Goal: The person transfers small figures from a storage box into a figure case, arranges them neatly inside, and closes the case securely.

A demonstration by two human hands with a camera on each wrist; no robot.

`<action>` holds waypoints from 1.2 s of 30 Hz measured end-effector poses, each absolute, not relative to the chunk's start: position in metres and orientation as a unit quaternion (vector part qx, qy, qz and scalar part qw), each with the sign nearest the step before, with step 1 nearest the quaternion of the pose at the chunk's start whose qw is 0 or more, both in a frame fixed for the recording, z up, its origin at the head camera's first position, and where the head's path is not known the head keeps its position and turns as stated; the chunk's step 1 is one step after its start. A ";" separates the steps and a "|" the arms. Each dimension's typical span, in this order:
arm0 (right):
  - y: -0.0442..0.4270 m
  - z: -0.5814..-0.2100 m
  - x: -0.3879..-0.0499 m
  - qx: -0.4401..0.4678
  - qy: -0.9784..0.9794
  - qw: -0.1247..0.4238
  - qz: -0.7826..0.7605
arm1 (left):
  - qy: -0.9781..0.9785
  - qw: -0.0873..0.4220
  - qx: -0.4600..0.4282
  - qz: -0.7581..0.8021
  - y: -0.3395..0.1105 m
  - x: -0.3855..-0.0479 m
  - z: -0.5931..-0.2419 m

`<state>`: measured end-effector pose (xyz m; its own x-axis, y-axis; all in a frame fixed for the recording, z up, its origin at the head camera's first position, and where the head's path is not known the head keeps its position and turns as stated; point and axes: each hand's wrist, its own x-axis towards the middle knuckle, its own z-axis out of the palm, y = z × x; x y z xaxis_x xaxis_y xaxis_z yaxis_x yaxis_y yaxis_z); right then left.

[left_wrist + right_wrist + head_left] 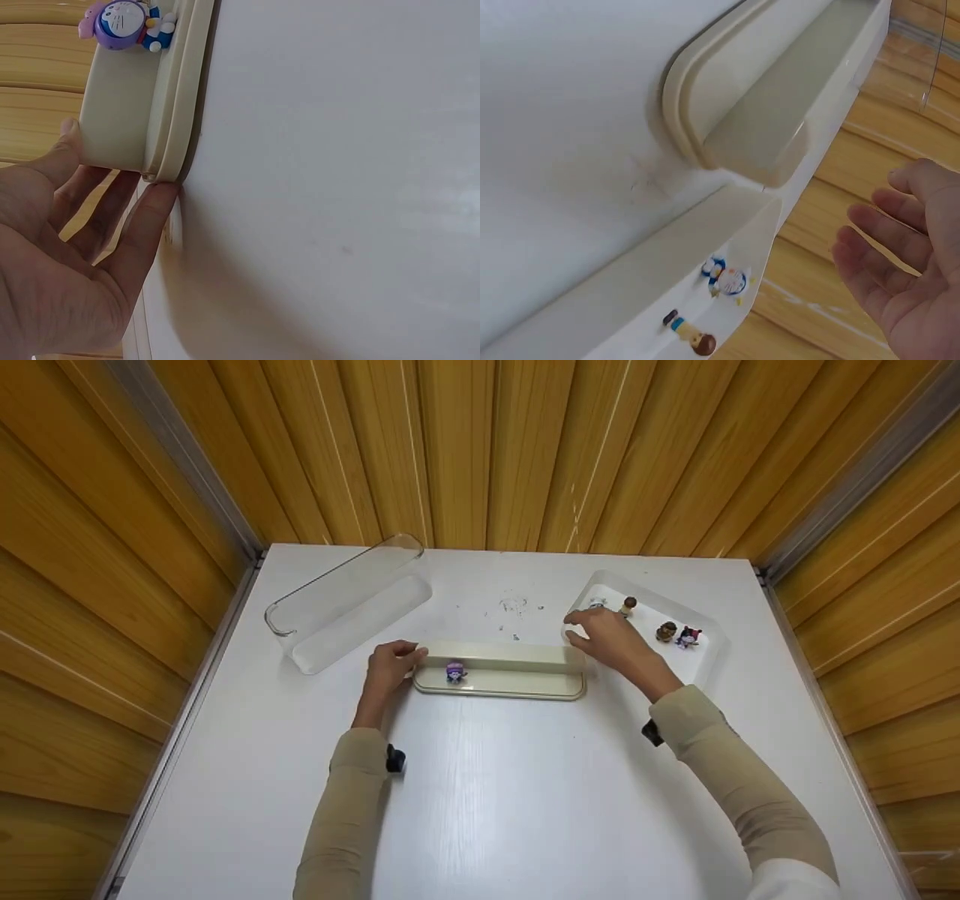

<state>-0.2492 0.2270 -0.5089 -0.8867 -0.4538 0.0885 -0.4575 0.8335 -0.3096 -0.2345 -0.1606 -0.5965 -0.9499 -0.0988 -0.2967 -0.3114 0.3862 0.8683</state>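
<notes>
L hand (pixel 390 666) gripped its end of the cream box (pixel 525 681), which sat btwn both hands w/ a purple fig. (pixel 455 673) inside, nr L hand. R hand (pixel 611 637) was empty, fingers loosely curved, by the white tray (pixel 679 661) holding 4 figs. (pixel 666 631) Clear case (pixel 364 619) lay beyond L hand.

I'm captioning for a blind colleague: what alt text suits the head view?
A left hand holds a long cream plastic base bearing one purple figurine; the open right hand hovers near a white angular tray of multicoloured figurines. A long transparent cover sits back left.
</notes>
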 end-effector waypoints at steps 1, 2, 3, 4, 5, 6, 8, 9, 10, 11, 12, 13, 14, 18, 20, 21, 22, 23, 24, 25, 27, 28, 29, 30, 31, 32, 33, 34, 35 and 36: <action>0.234 -0.507 -0.250 0.235 -0.959 0.010 0.159 | 0.828 0.096 -0.122 0.538 -0.161 -0.234 -0.598; 0.240 -0.506 -0.250 0.232 -0.961 0.014 0.151 | 0.831 0.093 -0.119 0.536 -0.162 -0.233 -0.599; 0.247 -0.506 -0.250 0.229 -0.962 0.020 0.145 | 0.832 0.091 -0.116 0.535 -0.163 -0.233 -0.600; 0.254 -0.506 -0.251 0.223 -0.964 0.020 0.141 | 0.831 0.091 -0.117 0.536 -0.163 -0.232 -0.599; 0.260 -0.505 -0.251 0.216 -0.966 0.018 0.139 | 0.831 0.091 -0.116 0.537 -0.163 -0.232 -0.599; 0.267 -0.505 -0.251 0.206 -0.969 0.012 0.135 | 0.829 0.091 -0.117 0.539 -0.163 -0.231 -0.599; 0.281 -0.506 -0.251 0.187 -0.974 0.000 0.128 | 0.829 0.090 -0.115 0.540 -0.164 -0.231 -0.599; 0.288 -0.507 -0.251 0.177 -0.976 -0.007 0.125 | 0.829 0.089 -0.114 0.540 -0.164 -0.230 -0.598; 0.294 -0.507 -0.251 0.167 -0.978 -0.014 0.122 | 0.829 0.088 -0.115 0.540 -0.164 -0.230 -0.598; 0.301 -0.508 -0.251 0.160 -0.980 -0.021 0.119 | 0.830 0.087 -0.115 0.539 -0.164 -0.230 -0.597; 0.307 -0.509 -0.251 0.152 -0.981 -0.026 0.115 | 0.830 0.087 -0.114 0.539 -0.164 -0.231 -0.597; 0.313 -0.510 -0.251 0.145 -0.983 -0.031 0.111 | 0.830 0.087 -0.113 0.539 -0.164 -0.231 -0.596; 0.319 -0.511 -0.252 0.140 -0.984 -0.036 0.107 | 0.831 0.086 -0.113 0.538 -0.164 -0.231 -0.596; 0.340 -0.514 -0.253 0.126 -0.986 -0.054 0.091 | 0.831 0.089 -0.113 0.538 -0.164 -0.231 -0.595; 0.349 -0.514 -0.254 0.120 -0.987 -0.068 0.087 | 0.830 0.091 -0.116 0.537 -0.164 -0.232 -0.595; 0.353 -0.513 -0.254 0.116 -0.987 -0.076 0.085 | 0.831 0.093 -0.118 0.536 -0.164 -0.232 -0.595; 0.358 -0.513 -0.254 0.113 -0.987 -0.083 0.083 | 0.830 0.094 -0.120 0.536 -0.164 -0.232 -0.596; 0.362 -0.512 -0.255 0.109 -0.986 -0.092 0.081 | 0.830 0.095 -0.121 0.536 -0.164 -0.232 -0.597; 0.365 -0.511 -0.255 0.108 -0.986 -0.099 0.080 | 0.831 0.094 -0.122 0.535 -0.165 -0.232 -0.597; 0.369 -0.510 -0.255 0.106 -0.986 -0.106 0.078 | 0.832 0.095 -0.121 0.533 -0.165 -0.232 -0.597; 0.374 -0.508 -0.256 0.104 -0.985 -0.119 0.073 | 0.830 0.096 -0.121 0.535 -0.166 -0.232 -0.598; 0.377 -0.507 -0.257 0.104 -0.984 -0.126 0.070 | 0.829 0.097 -0.120 0.537 -0.167 -0.232 -0.598; 0.379 -0.507 -0.257 0.105 -0.983 -0.132 0.067 | 0.829 0.097 -0.120 0.538 -0.167 -0.233 -0.598; 0.381 -0.507 -0.258 0.105 -0.983 -0.137 0.065 | 0.827 0.097 -0.121 0.541 -0.167 -0.232 -0.598; 0.384 -0.507 -0.258 0.106 -0.982 -0.143 0.065 | 0.826 0.099 -0.122 0.542 -0.167 -0.232 -0.598; 0.386 -0.508 -0.259 0.106 -0.981 -0.147 0.066 | 0.824 0.099 -0.124 0.543 -0.167 -0.232 -0.598; 0.388 -0.509 -0.260 0.107 -0.980 -0.151 0.068 | 0.823 0.100 -0.126 0.545 -0.167 -0.232 -0.598; 0.390 -0.510 -0.260 0.106 -0.980 -0.154 0.072 | 0.822 0.101 -0.127 0.545 -0.167 -0.232 -0.598; 0.392 -0.511 -0.260 0.105 -0.979 -0.156 0.076 | 0.821 0.101 -0.128 0.547 -0.167 -0.233 -0.598; 0.394 -0.513 -0.261 0.102 -0.979 -0.157 0.081 | 0.820 0.102 -0.129 0.549 -0.166 -0.233 -0.598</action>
